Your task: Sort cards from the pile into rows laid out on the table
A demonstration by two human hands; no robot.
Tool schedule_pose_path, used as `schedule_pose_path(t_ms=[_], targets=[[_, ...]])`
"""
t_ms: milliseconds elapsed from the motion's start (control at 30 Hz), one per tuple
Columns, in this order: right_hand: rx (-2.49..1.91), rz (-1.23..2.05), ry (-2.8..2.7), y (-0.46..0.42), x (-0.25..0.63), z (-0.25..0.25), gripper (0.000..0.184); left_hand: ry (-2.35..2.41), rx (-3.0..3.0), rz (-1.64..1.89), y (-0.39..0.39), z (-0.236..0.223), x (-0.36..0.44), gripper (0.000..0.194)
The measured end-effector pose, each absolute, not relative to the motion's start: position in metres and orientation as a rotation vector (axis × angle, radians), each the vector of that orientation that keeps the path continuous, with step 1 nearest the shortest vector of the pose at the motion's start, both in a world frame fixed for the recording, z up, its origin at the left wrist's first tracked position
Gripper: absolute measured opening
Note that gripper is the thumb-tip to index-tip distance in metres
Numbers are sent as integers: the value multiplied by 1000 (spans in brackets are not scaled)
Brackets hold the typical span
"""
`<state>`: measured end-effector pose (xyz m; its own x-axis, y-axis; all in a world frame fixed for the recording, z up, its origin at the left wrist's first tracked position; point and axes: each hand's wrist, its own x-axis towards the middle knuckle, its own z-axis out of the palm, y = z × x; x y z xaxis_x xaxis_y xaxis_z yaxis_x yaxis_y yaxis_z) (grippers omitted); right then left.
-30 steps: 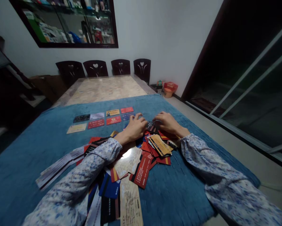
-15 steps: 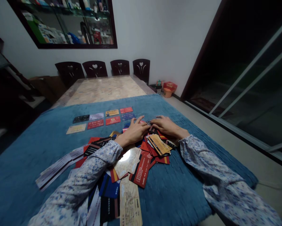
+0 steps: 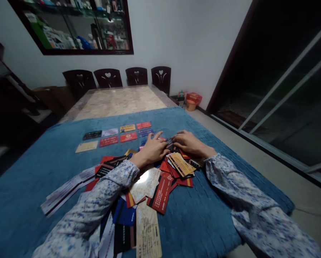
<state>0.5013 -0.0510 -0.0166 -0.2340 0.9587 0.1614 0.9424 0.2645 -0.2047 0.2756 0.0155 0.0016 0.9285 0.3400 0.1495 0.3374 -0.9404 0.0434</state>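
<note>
Blue cloth (image 3: 200,218) underlies the card pile (image 3: 161,195); between the left hand's (image 3: 152,148) spread fingers and the right hand's (image 3: 189,142) curled ones, grip unclear, sits a black card (image 3: 169,142); a dragging sleeve (image 3: 98,208) could scatter loose cards.

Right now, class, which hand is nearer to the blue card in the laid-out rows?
Left. The left hand is beside the blue card, at its near right side; the right hand is farther right, beyond the left.
</note>
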Motion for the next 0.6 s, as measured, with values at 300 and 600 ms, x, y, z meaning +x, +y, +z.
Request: schedule_pose_path(t_ms=[300, 600], targets=[[-1692, 142, -2244, -55, 495, -10, 25, 621, 3091, 241, 11, 8, 276, 26], [-1525, 163, -2247, -57, 494, -12, 30, 564, 3074, 225, 11, 9, 273, 29]])
